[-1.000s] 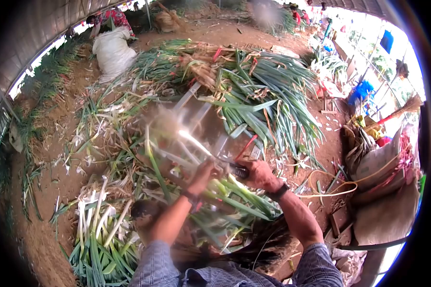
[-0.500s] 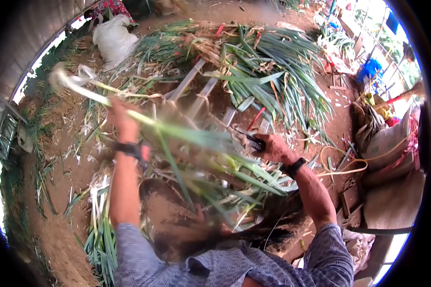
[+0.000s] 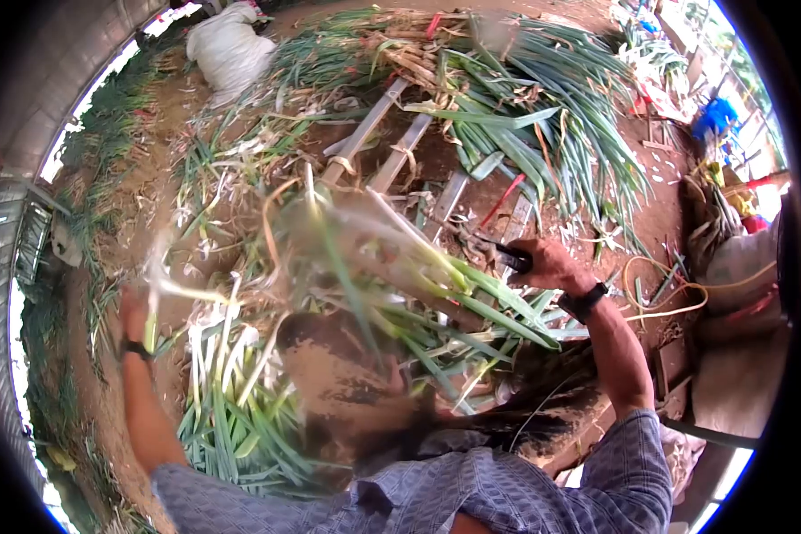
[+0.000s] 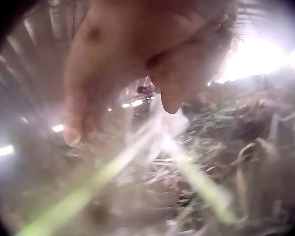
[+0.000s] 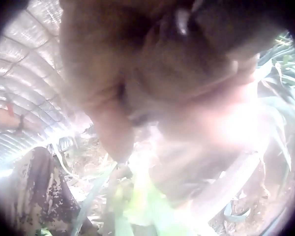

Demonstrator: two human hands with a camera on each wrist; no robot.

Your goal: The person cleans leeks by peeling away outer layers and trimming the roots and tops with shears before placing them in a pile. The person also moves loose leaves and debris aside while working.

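Note:
At the far left of the head view my left hand is blurred beside white-ended large green onions. In the left wrist view its fingers reach down, parted from the thumb, and two pale onion stalks spread out below them. My right hand grips the black handle of a knife, its thin blade pointing left over the metal bars. Cut onions lie below and left of the knife. A bundle of trimmed onions lies between my left arm and knee, white ends up.
A large heap of untrimmed onions lies ahead on metal bars. Peeled scraps litter the dirt floor. A white sack stands at the back left. On the right are a yellow cord and stuffed bags.
My left hand has swung from the middle to the far left with the onions, and its fingers have parted. My right hand keeps its hold on the knife, shifting slightly right in view.

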